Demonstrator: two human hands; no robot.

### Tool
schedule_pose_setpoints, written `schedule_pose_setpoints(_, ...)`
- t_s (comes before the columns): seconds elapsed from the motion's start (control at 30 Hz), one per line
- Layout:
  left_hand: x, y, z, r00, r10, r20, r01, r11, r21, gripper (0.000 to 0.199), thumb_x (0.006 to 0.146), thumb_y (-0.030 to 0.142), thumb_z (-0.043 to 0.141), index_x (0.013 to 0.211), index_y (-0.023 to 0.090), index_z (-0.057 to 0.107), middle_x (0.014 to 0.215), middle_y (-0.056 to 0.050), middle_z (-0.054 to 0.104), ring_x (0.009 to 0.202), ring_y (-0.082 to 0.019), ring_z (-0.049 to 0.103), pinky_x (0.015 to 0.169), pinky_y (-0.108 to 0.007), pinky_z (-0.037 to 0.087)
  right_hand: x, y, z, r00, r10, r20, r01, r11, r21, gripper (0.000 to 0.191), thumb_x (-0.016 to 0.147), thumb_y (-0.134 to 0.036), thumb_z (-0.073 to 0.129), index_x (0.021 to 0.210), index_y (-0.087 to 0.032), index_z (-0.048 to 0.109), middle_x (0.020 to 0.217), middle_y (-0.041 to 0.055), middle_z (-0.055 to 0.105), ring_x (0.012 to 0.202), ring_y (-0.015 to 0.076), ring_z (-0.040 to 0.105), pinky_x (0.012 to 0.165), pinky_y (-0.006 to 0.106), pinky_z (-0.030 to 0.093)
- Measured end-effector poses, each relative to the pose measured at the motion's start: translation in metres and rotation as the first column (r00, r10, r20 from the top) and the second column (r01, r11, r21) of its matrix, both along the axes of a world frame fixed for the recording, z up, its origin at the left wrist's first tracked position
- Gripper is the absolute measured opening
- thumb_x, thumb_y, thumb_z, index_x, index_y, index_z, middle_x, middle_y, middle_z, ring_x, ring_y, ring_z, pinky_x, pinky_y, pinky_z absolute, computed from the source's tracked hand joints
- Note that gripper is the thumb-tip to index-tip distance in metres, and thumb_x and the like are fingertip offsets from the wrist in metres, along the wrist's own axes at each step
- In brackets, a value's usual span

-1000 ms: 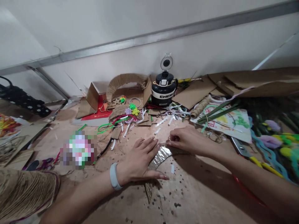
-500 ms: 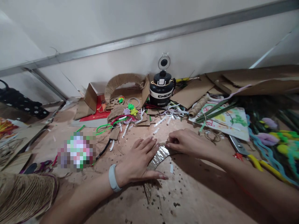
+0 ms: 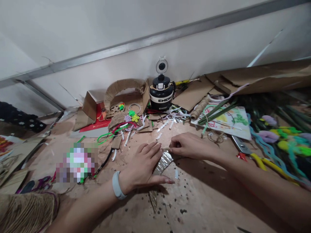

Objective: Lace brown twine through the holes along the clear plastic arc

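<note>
A curved strip covered in shiny, silvery tape (image 3: 165, 161) lies on the wooden table in front of me. My left hand (image 3: 143, 165) rests flat across its middle, fingers stretched out and thumb apart, hiding part of it. The strip's narrow lower end (image 3: 153, 200) pokes out below my palm. At the upper end, my right hand (image 3: 186, 146) has thumb and fingers pinched together on what looks like a thin strand of jute twine (image 3: 165, 149). My fingers cover most of that strand. A small white paper scrap (image 3: 176, 174) lies beside the strip.
Behind my hands stand a black bottle (image 3: 161, 94) with its lid up and a twine-wrapped arch (image 3: 126, 85). Yellow-handled pliers (image 3: 259, 161) and a twine roll (image 3: 200, 108) lie to the right. A large twine spool (image 3: 26, 210) sits at lower left.
The view has turned slightly, so the background things sit a little further left. My hands keep nearly the same hold on the strip, with the right one shifted slightly left in view.
</note>
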State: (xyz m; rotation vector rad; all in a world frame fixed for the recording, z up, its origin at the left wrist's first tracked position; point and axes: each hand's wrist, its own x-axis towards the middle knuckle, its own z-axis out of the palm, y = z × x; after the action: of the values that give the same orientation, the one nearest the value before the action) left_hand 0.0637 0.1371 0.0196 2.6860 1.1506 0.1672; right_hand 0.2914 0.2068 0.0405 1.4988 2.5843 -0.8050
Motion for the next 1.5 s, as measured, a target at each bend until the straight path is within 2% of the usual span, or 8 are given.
schedule_pose_setpoints(0.07, 0.005, 0.006, 0.005, 1.000, 0.017, 0.020, -0.018, 1.000, 0.017, 0.072, 0.092, 0.071, 0.038, 0.139, 0.018, 0.051, 0.144, -0.013, 0.052, 0.134, -0.029, 0.044, 0.112, -0.047, 0.031, 0.001, 0.000, -0.002, 1.000, -0.001, -0.003, 0.001, 1.000, 0.001, 0.021, 0.084, -0.037, 0.057, 0.081, -0.022, 0.072, 0.074, 0.0036, 0.071, 0.068, 0.0182, 0.061, 0.056, 0.027, 0.033)
schedule_pose_setpoints(0.17, 0.012, 0.021, 0.009, 0.997, 0.063, 0.038, -0.064, 0.998, 0.014, 0.040, 0.101, 0.048, 0.041, 0.111, 0.018, 0.066, 0.114, -0.009, 0.067, 0.111, -0.025, 0.056, 0.098, -0.040, 0.042, 0.001, 0.001, -0.002, 1.000, -0.012, -0.008, 0.012, 1.000, -0.009, 0.025, 0.084, -0.042, 0.057, 0.079, -0.022, 0.071, 0.073, 0.0040, 0.071, 0.067, 0.0182, 0.060, 0.056, 0.027, 0.033)
schedule_pose_setpoints(0.23, 0.016, 0.032, 0.008, 0.993, 0.091, 0.072, -0.091, 0.996, -0.009, 0.035, 0.100, 0.045, 0.045, 0.097, 0.018, 0.068, 0.099, -0.007, 0.067, 0.099, -0.023, 0.058, 0.090, -0.037, 0.044, 0.001, 0.001, -0.001, 1.000, -0.014, -0.007, 0.014, 1.000, -0.021, 0.030, 0.085, -0.048, 0.056, 0.079, -0.022, 0.071, 0.073, 0.0041, 0.070, 0.066, 0.0180, 0.060, 0.055, 0.027, 0.032)
schedule_pose_setpoints(0.3, 0.019, 0.041, 0.006, 0.987, 0.114, 0.109, -0.111, 0.993, -0.031, 0.034, 0.098, 0.047, 0.049, 0.092, 0.018, 0.066, 0.092, -0.006, 0.065, 0.094, -0.022, 0.058, 0.084, -0.034, 0.045, 0.000, 0.001, 0.001, 1.000, -0.015, 0.001, 0.015, 0.999, -0.030, 0.034, 0.086, -0.051, 0.055, 0.078, -0.022, 0.071, 0.072, 0.0039, 0.070, 0.064, 0.0178, 0.060, 0.055, 0.027, 0.032)
schedule_pose_setpoints(0.63, 0.020, 0.048, -0.006, 0.992, 0.095, 0.080, -0.091, 0.995, -0.050, 0.031, 0.100, 0.046, 0.046, 0.096, 0.018, 0.059, 0.099, -0.006, 0.063, 0.098, -0.022, 0.055, 0.091, -0.038, 0.041, -0.001, 0.000, 0.003, 1.000, -0.001, 0.027, 0.001, 1.000, 0.001, 0.034, 0.087, -0.049, 0.055, 0.078, -0.021, 0.070, 0.070, 0.0047, 0.069, 0.065, 0.0179, 0.058, 0.055, 0.027, 0.030)
schedule_pose_setpoints(0.87, 0.020, 0.048, -0.007, 0.991, 0.095, 0.096, -0.090, 0.995, -0.053, 0.028, 0.099, 0.045, 0.049, 0.096, 0.018, 0.058, 0.100, -0.006, 0.063, 0.098, -0.023, 0.056, 0.092, -0.040, 0.040, 0.016, 0.001, 0.006, 0.998, -0.034, 0.049, 0.031, 0.997, 0.073, 0.031, 0.088, -0.047, 0.054, 0.076, -0.021, 0.066, 0.071, 0.0036, 0.068, 0.065, 0.0174, 0.057, 0.055, 0.028, 0.029)
schedule_pose_setpoints(1.1, 0.021, 0.049, -0.008, 0.991, 0.102, 0.090, -0.097, 0.993, -0.062, 0.024, 0.098, 0.041, 0.052, 0.095, 0.018, 0.057, 0.099, -0.006, 0.063, 0.098, -0.024, 0.056, 0.090, -0.042, 0.040, 0.021, -0.010, 0.000, 0.996, -0.079, 0.039, 0.077, 0.996, 0.053, 0.028, 0.087, -0.046, 0.057, 0.076, -0.022, 0.066, 0.074, 0.0026, 0.067, 0.065, 0.0164, 0.055, 0.055, 0.027, 0.029)
schedule_pose_setpoints(1.5, 0.020, 0.049, -0.008, 0.990, 0.103, 0.094, -0.096, 0.993, -0.074, 0.025, 0.098, 0.043, 0.052, 0.095, 0.019, 0.057, 0.099, -0.004, 0.064, 0.098, -0.022, 0.056, 0.091, -0.039, 0.038, 0.022, -0.008, -0.008, 0.993, -0.118, 0.023, 0.119, 0.993, -0.018, 0.031, 0.085, -0.049, 0.055, 0.074, -0.022, 0.065, 0.070, 0.0013, 0.065, 0.063, 0.0155, 0.053, 0.053, 0.027, 0.029)
